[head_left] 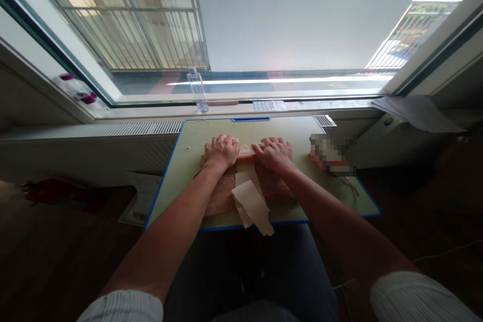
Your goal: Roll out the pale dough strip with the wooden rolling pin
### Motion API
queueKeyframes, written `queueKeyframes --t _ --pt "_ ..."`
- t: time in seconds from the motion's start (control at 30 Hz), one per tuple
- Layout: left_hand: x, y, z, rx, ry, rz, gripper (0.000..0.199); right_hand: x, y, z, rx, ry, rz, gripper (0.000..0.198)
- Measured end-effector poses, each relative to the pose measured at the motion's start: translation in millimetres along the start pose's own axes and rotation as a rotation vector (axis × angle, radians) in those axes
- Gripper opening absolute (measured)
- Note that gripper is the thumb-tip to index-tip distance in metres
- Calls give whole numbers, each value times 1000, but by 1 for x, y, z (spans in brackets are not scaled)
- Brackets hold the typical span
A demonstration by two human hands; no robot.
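A long pale sheet of dough [251,201] lies over a brown wooden board [221,196], its near end folded and hanging over the front edge of the table. Across the dough's far part runs a wooden rolling pin [246,158], seen only in the gap between my hands. My left hand [222,152] is closed over the pin's left part, fingers curled forward. On its right part, my right hand [274,153] presses down with fingers bent over it. Both hands hide the pin's ends.
The board rests on a small green table [177,171] with a blue rim. A blurred-out item [332,156] lies at its right. On the windowsill stand a clear bottle [197,90] and a purple-capped bottle [81,93]. Papers [418,113] lie at the right, and a radiator [113,133] runs behind.
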State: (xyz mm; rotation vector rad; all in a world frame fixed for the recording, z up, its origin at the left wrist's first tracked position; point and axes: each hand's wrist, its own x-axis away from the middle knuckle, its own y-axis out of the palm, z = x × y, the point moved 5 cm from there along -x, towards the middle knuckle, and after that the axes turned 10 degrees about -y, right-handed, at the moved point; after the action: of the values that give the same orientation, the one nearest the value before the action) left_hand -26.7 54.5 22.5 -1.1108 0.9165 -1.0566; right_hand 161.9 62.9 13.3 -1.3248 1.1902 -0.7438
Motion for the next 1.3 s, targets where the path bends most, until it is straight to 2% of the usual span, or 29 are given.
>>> queueKeyframes --t 0.2,0.43,0.6,0.73,0.87,0.93,1.07,1.2,1.3 --pt "36 0 -4 -21 43 41 45 43 -9 -9 27 -66 39 53" --pt "66 -2 -15 7 129 29 45 64 -13 -10 -42 -93 50 49" --pt "78 -14 -31 91 241 -19 33 73 -17 -4 -120 -247 36 35" --pt "72 -24 -32 58 250 -20 24 74 -22 1 -119 -354 33 22" --pt "51 -37 -21 159 118 136 35 72 -27 12 -111 -243 99 22" --pt "36 -36 -14 216 52 162 45 73 -26 20 -87 -157 99 25" --pt "9 -15 1 267 48 -40 57 80 -23 38 -41 -33 87 24" --pt "-3 5 12 268 87 -208 71 87 -23 51 -18 84 79 24" --pt "-1 12 15 272 121 -234 56 88 -27 55 -27 144 91 25"
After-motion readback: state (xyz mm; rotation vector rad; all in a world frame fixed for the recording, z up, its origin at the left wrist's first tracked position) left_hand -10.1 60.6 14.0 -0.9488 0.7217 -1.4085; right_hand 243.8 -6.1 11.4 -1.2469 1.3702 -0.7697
